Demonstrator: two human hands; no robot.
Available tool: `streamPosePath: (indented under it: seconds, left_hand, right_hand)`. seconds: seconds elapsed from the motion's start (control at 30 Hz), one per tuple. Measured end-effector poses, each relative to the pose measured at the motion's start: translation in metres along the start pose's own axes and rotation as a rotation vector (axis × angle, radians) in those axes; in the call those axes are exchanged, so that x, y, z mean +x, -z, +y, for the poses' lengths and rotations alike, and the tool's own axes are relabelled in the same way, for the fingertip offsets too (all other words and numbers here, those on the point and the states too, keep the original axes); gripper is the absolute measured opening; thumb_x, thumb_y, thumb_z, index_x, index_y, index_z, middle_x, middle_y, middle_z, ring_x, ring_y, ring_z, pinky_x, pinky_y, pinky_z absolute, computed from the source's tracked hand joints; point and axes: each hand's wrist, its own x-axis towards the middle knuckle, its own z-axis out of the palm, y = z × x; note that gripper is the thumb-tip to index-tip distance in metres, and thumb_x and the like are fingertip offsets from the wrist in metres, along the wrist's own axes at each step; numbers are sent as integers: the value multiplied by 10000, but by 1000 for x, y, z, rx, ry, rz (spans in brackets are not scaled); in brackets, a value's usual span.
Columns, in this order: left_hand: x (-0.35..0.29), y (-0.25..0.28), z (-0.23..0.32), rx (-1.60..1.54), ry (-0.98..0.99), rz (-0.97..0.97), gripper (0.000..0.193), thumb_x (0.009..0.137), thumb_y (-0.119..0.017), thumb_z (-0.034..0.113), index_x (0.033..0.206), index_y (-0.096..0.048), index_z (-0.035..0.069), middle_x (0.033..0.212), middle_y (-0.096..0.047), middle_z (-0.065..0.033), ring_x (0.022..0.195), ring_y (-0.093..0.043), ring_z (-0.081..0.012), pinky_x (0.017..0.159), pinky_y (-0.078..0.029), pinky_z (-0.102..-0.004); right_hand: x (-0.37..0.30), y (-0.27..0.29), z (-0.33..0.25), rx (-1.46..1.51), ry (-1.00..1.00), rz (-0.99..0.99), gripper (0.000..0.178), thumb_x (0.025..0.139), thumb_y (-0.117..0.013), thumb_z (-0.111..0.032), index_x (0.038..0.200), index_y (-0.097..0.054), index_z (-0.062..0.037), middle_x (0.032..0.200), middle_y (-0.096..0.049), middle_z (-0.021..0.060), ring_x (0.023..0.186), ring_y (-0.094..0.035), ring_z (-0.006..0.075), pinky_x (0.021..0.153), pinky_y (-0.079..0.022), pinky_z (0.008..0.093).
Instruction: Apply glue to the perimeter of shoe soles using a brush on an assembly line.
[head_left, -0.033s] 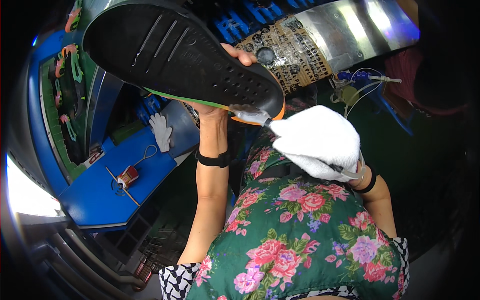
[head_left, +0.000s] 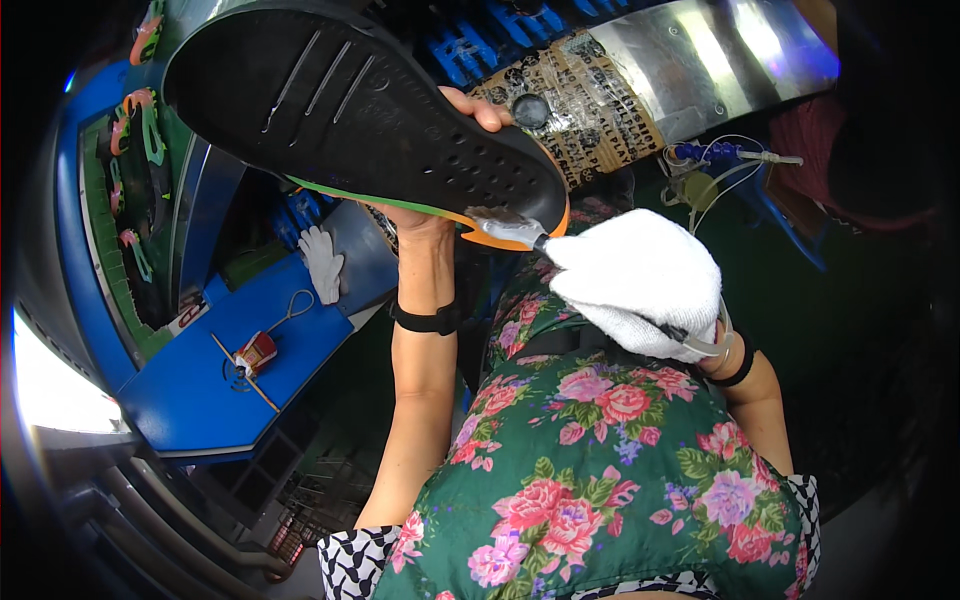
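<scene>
One black sole point(head_left: 330, 110) is raised, fingers of the left hand point(head_left: 478, 108) gripping it; I see the gloved right hand point(head_left: 640, 285) clasping a brush point(head_left: 508, 226) against its rim. I judge work underway; how much remains, I can't tell.

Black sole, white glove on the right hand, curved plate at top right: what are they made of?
Sole: likely rubber or foam, fairly matte; moulded lines and holes. Glove: apparently knitted cloth, fuzzy surface, soft folds. Plate: probably metal, shiny, bright reflections.

Footwear workshop; black sole point(head_left: 400, 140); blue workbench point(head_left: 190, 400)
</scene>
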Motion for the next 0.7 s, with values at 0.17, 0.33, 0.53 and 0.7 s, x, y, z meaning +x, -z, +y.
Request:
streamPosePath:
  seconds: [0.17, 0.33, 0.53, 0.7]
  left_hand:
    - [0, 4, -1, 41, 2, 60, 1043, 840, -516, 888, 1240, -620, -70, 1072, -697, -236, 1072, -692, -387, 971, -568, -504]
    - [2, -5, -3, 26, 15, 63, 1043, 846, -507, 889, 1235, -622, -72, 1074, -701, -240, 1062, -699, -383, 965, -573, -496]
    - [3, -7, -5, 45, 9, 62, 1072, 830, -497, 914, 1230, -622, -73, 1075, -704, -239, 1064, -702, -376, 972, -572, -488]
    - [1, -5, -2, 70, -7, 92, 1099, 814, -484, 940, 1219, -622, -72, 1051, -702, -217, 1036, -708, -355, 983, -562, -491]
  right_hand:
    - [-9, 2, 3, -28, -17, -25, 313, 798, -825, -16, 1094, -807, -115, 1109, -794, 89, 945, -754, 252, 842, -596, 364]
    - [-9, -8, 3, 7, 60, -21, 302, 816, -818, -25, 1105, -802, -112, 1110, -790, 90, 955, -752, 260, 837, -602, 368]
    - [-1, -1, 0, 12, 34, 41, 304, 794, -842, -23, 1087, -805, -96, 1082, -795, 91, 923, -755, 258, 806, -600, 351]
    - [-4, -2, 0, -73, -81, 72, 253, 778, -856, -19, 1021, -797, -64, 1007, -794, 103, 837, -744, 242, 733, -592, 342]
